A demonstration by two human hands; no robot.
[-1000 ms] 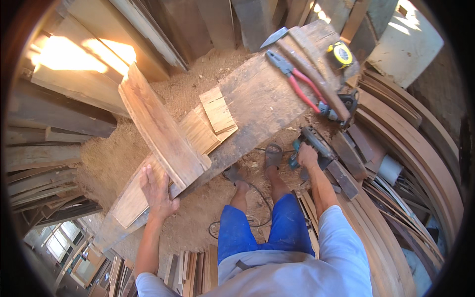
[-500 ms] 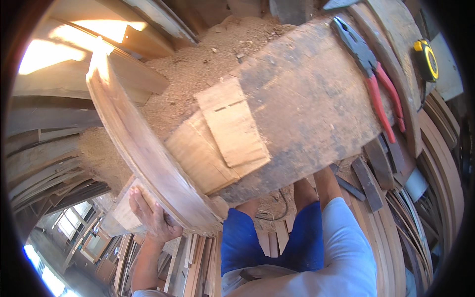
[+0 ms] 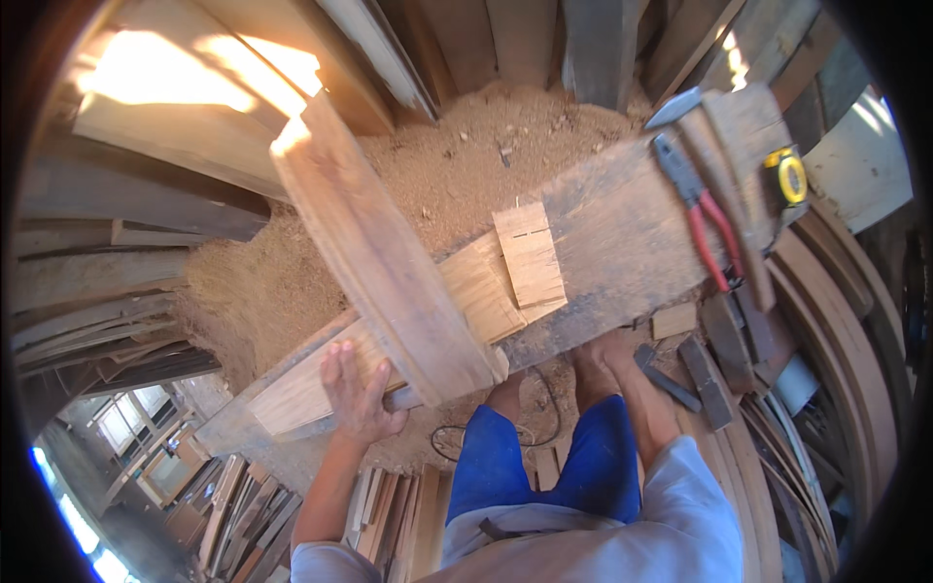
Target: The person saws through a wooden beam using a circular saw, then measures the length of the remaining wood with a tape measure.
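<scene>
My left hand (image 3: 362,398) lies with fingers stretched out on a long pale board (image 3: 301,389), its thumb apart. A short dark piece (image 3: 403,397) shows next to the thumb; its kind is unclear. Just right of the hand, a wide wooden piece with moulded edges (image 3: 389,262) crosses the bench plank (image 3: 622,233) at a slant. Beyond it, a small thin wooden piece (image 3: 532,257) with a dark slot lies partly over pale wood. My right forearm (image 3: 646,394) reaches to the plank's near edge; the fingers of my right hand are hidden there.
Red-handled pliers (image 3: 702,214), a hammer (image 3: 719,175) and a yellow tape measure (image 3: 785,177) lie at the bench's right end. Sawdust (image 3: 428,165) spreads beyond the plank. Boards lean at the back; stacked curved lumber (image 3: 846,360) stands right. A dark cable (image 3: 556,413) lies below.
The view has shifted, so the bench looks farther off. The moulded piece has turned to show more of its broad face. My left hand now rests flatter on the pale board.
</scene>
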